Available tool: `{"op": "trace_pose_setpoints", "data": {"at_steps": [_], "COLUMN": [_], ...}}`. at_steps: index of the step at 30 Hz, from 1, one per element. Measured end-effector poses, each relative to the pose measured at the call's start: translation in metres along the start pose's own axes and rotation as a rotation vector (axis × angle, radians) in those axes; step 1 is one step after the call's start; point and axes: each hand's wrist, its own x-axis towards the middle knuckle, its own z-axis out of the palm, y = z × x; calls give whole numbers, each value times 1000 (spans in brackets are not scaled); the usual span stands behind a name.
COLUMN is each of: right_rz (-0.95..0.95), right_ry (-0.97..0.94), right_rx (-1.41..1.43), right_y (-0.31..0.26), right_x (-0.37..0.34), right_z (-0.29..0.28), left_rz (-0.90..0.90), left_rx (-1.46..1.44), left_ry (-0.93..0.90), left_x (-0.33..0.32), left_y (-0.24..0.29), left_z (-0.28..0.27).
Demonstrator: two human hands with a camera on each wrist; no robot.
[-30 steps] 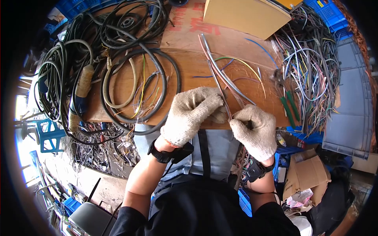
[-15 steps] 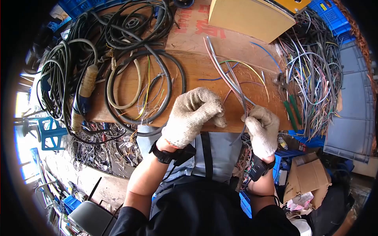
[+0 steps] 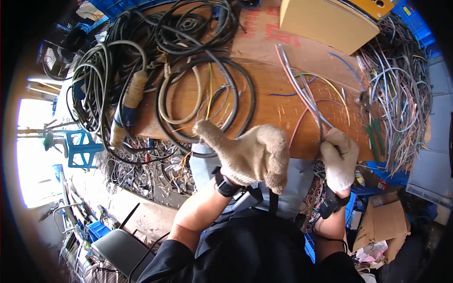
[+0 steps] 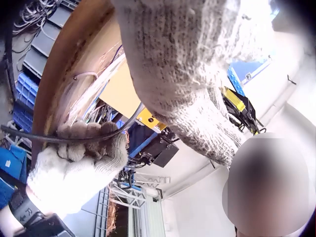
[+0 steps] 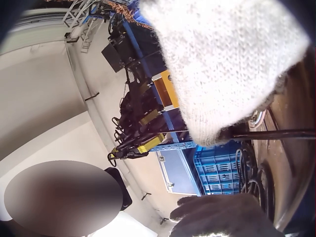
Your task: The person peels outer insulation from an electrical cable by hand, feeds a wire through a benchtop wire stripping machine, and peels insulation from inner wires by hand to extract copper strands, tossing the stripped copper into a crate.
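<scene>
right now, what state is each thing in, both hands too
left hand: gloved, holding nothing
right hand: gloved, gripping dark cable
dark cable: held, gently bent
green-handled tool: lying down, handles apart
thick black cable: coiled in loops
beige cable: looped
wire heap: tangled
brown cardboard box: open

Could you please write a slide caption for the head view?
At a wooden bench with coiled cables, the gloved right hand grips a dark wire while the left hand holds nothing.
</scene>
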Motion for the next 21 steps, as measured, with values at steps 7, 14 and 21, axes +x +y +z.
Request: {"op": "trace_pose_setpoints", "data": {"at_steps": [7,14,21], "right_rz": [43,52,-13], "right_ry": [-2,-5,3], "right_rx": [-6,13,-18], "right_y": [3,2,1], "right_x": [-2,-2,0], "right_z": [-2,-2,1], "left_rz": [-20,-69,-43], "left_rx": [-52,-96,442], "left_ry": [-132,-140,200], "left_x": [-2,-3,14], "left_y": [-5,-4,9], "left_z": [-23,-28,28]}}
